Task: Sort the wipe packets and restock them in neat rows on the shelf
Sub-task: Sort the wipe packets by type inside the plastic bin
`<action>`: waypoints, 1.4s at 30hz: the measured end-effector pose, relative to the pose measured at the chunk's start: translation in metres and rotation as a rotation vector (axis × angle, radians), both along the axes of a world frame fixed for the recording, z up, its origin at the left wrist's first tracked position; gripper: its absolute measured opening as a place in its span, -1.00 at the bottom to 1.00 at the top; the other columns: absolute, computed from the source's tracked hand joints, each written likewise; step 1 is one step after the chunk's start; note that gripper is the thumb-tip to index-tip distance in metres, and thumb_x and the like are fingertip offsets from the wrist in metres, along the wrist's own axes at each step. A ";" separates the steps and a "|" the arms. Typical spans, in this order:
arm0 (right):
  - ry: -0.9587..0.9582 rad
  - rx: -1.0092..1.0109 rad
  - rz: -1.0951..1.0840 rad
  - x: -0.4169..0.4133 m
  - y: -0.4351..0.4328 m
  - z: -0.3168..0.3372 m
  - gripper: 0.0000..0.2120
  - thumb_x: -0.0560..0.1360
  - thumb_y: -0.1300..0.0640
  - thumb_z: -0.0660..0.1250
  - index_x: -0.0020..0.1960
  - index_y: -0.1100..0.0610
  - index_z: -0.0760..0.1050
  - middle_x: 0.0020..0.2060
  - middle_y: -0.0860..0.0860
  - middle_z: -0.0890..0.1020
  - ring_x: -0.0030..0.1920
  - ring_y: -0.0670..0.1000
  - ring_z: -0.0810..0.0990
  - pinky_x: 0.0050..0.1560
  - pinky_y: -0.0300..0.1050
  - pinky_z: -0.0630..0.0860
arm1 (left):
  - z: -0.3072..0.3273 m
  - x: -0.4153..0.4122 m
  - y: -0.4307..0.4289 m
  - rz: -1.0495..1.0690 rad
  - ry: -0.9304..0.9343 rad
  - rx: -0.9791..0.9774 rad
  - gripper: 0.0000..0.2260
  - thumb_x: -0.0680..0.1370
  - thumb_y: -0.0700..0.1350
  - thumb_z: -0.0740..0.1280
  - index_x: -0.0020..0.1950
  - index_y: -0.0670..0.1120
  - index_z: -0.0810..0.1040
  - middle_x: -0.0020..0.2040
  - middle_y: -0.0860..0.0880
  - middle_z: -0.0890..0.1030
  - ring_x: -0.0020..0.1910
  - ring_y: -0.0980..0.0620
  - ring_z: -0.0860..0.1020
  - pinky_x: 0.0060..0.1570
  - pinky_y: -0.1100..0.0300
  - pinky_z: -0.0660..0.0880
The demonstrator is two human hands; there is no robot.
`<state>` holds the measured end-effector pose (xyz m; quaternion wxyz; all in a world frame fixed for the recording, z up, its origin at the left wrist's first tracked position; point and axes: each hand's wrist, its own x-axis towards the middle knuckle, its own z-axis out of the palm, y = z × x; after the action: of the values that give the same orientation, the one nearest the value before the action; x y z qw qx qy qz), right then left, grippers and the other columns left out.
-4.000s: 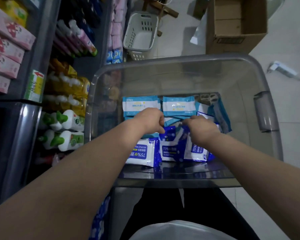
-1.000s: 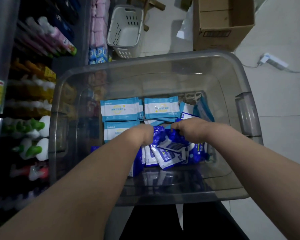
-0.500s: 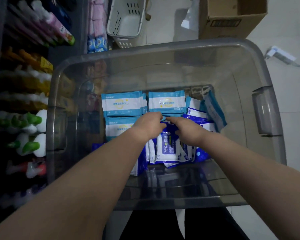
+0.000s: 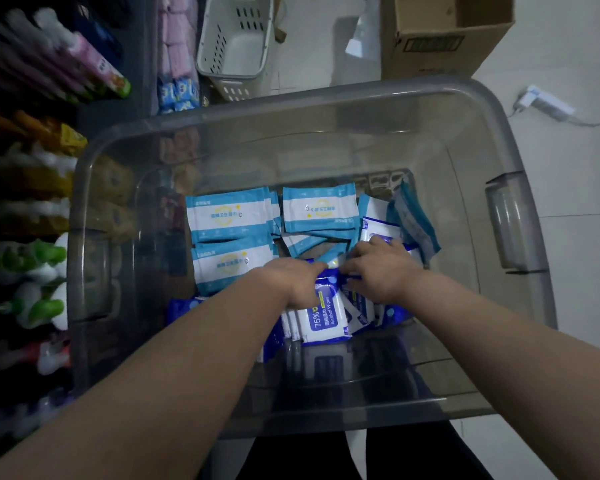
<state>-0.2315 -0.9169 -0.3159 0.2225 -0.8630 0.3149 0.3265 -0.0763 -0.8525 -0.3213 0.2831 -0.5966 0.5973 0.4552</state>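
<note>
Sorting seems partway done in the clear bin (image 4: 291,110): the left hand (image 4: 291,284) and right hand (image 4: 383,270) grip upright dark-blue alcohol wipe packets (image 4: 326,315) beside flat light-blue packets (image 4: 229,216), with shelf restocking yet to come.

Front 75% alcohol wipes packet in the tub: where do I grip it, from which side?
Pinch its top seam from above. The 75% alcohol wipes packet stands on edge in the tub, label toward the near wall, other packets pressed behind it, so only the top looks free.
</note>
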 end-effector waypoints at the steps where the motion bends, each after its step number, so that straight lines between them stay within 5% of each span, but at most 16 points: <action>1: -0.006 -0.003 -0.016 -0.001 0.002 0.002 -0.57 0.54 -0.20 0.17 0.38 -0.13 0.38 0.30 0.00 0.42 0.32 0.09 0.30 0.30 0.06 0.21 | -0.002 -0.001 -0.002 0.006 0.003 0.038 -0.44 0.58 0.10 0.21 0.55 0.10 0.11 0.33 -0.10 0.48 0.14 -0.09 0.49 -0.03 0.12 0.43; 5: 0.003 0.041 -0.081 0.009 0.018 0.006 -0.47 0.53 -0.31 0.07 0.39 -0.06 0.32 0.28 0.05 0.44 0.30 0.13 0.33 0.26 0.10 0.22 | -0.001 -0.003 -0.023 0.246 0.093 -0.064 -0.68 0.68 -0.09 0.07 0.39 -0.10 0.42 0.28 -0.17 0.51 0.21 -0.14 0.48 0.14 0.04 0.42; 8: 0.053 0.053 0.008 0.010 0.028 0.006 -0.53 0.57 -0.27 0.03 0.43 -0.14 0.28 0.29 0.08 0.43 0.28 0.17 0.33 0.28 0.12 0.19 | -0.015 -0.011 -0.028 0.367 -0.043 -0.254 -0.77 0.64 -0.11 0.14 0.21 -0.09 0.51 0.15 -0.12 0.57 0.09 -0.12 0.53 -0.09 0.08 0.39; 16: 0.071 0.166 0.161 -0.015 -0.002 0.018 -0.55 0.62 -0.11 0.08 0.49 -0.25 0.15 0.48 -0.13 0.27 0.39 0.09 0.32 0.33 0.06 0.18 | -0.041 -0.035 -0.032 0.499 -0.163 -0.272 -0.87 0.50 -0.06 0.36 0.00 -0.05 0.63 -0.03 -0.02 0.65 -0.06 -0.06 0.58 -0.22 0.13 0.44; 19: 0.072 0.178 0.179 -0.019 -0.002 0.022 -0.52 0.61 -0.10 0.09 0.51 -0.24 0.09 0.53 -0.13 0.15 0.44 0.07 0.27 0.35 0.05 0.17 | -0.024 -0.031 -0.029 0.495 -0.123 -0.417 -0.91 0.53 -0.09 0.30 -0.08 -0.01 0.61 -0.06 -0.01 0.64 -0.07 -0.06 0.58 -0.12 0.08 0.53; 21: 0.075 0.169 0.198 -0.018 -0.003 0.022 -0.51 0.61 -0.09 0.09 0.52 -0.23 0.09 0.53 -0.11 0.13 0.45 0.07 0.25 0.35 0.05 0.17 | -0.006 -0.017 -0.024 0.683 -0.027 -0.555 -0.93 0.52 -0.13 0.31 -0.16 -0.01 0.52 -0.13 0.01 0.60 -0.11 -0.07 0.55 -0.10 0.05 0.53; 25: 0.117 0.174 0.170 -0.011 -0.001 0.019 -0.51 0.59 -0.05 0.13 0.50 -0.19 0.17 0.50 -0.08 0.23 0.44 0.06 0.28 0.35 0.05 0.19 | 0.026 0.025 -0.024 0.842 0.101 -0.681 -0.88 0.53 -0.18 0.32 -0.14 -0.06 0.39 -0.31 -0.01 0.46 -0.21 -0.13 0.46 -0.12 -0.01 0.44; 28: 0.097 0.083 0.078 0.002 0.002 0.022 -0.61 0.56 0.04 0.20 0.38 -0.08 0.38 0.31 0.00 0.47 0.30 0.08 0.45 0.25 0.03 0.32 | 0.045 0.052 -0.024 0.742 0.013 -0.686 -0.90 0.57 -0.12 0.27 -0.10 -0.02 0.36 -0.24 -0.05 0.51 -0.16 -0.14 0.47 -0.12 0.00 0.42; 32: -0.049 0.024 -0.034 0.035 0.010 0.030 -0.64 0.53 0.15 0.21 0.32 -0.02 0.44 0.26 0.02 0.50 0.26 0.09 0.48 0.19 -0.02 0.41 | 0.049 0.089 -0.014 0.512 -0.092 -0.594 -0.98 0.59 -0.10 0.24 0.00 0.01 0.44 -0.03 -0.07 0.60 -0.04 -0.15 0.52 -0.09 0.04 0.42; 38: -0.069 0.034 -0.061 0.055 0.022 0.024 -0.64 0.53 0.17 0.22 0.31 -0.02 0.45 0.24 0.03 0.51 0.23 0.10 0.49 0.17 0.02 0.48 | 0.021 0.121 0.015 0.312 -0.211 -0.297 -0.62 0.57 -0.25 0.22 0.33 0.08 0.51 0.33 -0.01 0.52 0.27 -0.05 0.49 0.17 0.12 0.44; 42: -0.059 0.061 -0.109 0.047 0.027 0.027 -0.64 0.52 0.21 0.23 0.30 0.03 0.47 0.27 0.05 0.49 0.23 0.09 0.48 0.15 -0.02 0.49 | 0.023 0.106 0.017 0.310 -0.220 -0.360 -0.47 0.52 -0.38 0.15 0.39 0.06 0.46 0.35 -0.03 0.50 0.28 -0.07 0.48 0.17 0.09 0.45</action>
<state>-0.1844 -0.8901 -0.2893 0.2750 -0.8467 0.3446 0.2980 0.0298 -0.8354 -0.2981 0.1625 -0.7677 0.5358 0.3117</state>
